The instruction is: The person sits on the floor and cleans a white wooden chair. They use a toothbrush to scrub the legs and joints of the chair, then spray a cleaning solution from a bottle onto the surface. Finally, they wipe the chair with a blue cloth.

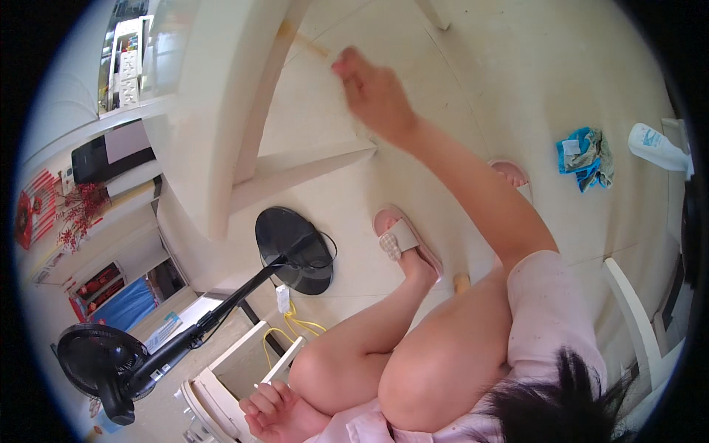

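My right hand is stretched out over the tiled floor, slightly blurred. Its curled fingers hold a thin tan stick, whose far end meets the edge of a white furniture panel. Blur hides what kind of stick it is. A white foot bar runs along the floor from that panel. Beside my bent knee, my left hand rests with loosely curled fingers, and nothing shows in it.
A black pedestal fan slants across the left, its round base on the floor. Near it are a white plug and yellow cable. A blue-grey cloth and white bottle are at right. My slippered foot is below.
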`<action>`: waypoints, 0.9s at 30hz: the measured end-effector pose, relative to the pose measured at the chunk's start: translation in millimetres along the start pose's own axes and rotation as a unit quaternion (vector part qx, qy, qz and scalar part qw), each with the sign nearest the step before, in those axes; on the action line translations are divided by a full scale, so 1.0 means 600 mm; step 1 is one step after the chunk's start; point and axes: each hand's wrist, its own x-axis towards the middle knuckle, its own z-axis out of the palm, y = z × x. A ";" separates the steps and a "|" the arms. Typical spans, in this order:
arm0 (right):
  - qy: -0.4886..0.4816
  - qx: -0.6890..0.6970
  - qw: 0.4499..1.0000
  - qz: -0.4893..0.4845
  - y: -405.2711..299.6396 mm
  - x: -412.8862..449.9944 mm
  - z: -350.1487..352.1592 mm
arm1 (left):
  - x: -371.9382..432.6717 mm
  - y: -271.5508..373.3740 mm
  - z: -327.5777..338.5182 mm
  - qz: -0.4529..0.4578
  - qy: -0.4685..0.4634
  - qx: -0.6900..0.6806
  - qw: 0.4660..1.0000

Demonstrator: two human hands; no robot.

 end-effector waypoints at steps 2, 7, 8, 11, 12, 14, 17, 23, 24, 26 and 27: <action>-0.082 -0.060 0.987 -0.124 -0.019 -0.065 0.050 | -0.001 -0.002 0.004 0.005 -0.009 0.010 1.000; -0.053 -0.011 0.998 0.014 -0.015 -0.071 0.027 | 0.007 0.001 0.020 -0.006 0.039 0.025 0.999; -0.005 0.004 0.997 0.083 -0.014 -0.060 0.017 | 0.007 0.007 -0.014 -0.014 0.006 0.010 1.000; -0.125 -0.031 0.986 -0.102 0.003 -0.094 0.025 | 0.004 0.010 -0.030 -0.025 0.001 0.008 1.000; -0.194 -0.022 0.973 -0.125 -0.007 -0.101 0.030 | 0.008 0.008 -0.026 -0.019 0.016 0.018 1.000; -0.087 -0.006 0.996 0.009 0.006 -0.073 0.021 | 0.007 -0.001 -0.004 0.001 0.010 0.025 1.000; 0.039 0.015 0.998 0.049 0.026 -0.033 -0.005 | 0.009 0.002 -0.015 0.001 0.015 0.025 1.000; 0.112 0.077 0.975 0.174 0.076 0.031 -0.083 | 0.010 0.010 -0.051 -0.005 0.004 0.002 1.000; 0.115 0.105 0.969 0.194 0.083 0.055 -0.095 | 0.009 0.009 -0.051 0.003 0.030 0.003 1.000; 0.139 0.156 0.958 0.196 0.097 0.093 -0.124 | 0.014 0.018 -0.078 -0.038 -0.053 0.000 0.998; 0.153 0.186 0.955 0.174 0.099 0.114 -0.118 | 0.016 0.022 -0.096 -0.056 -0.091 0.002 0.994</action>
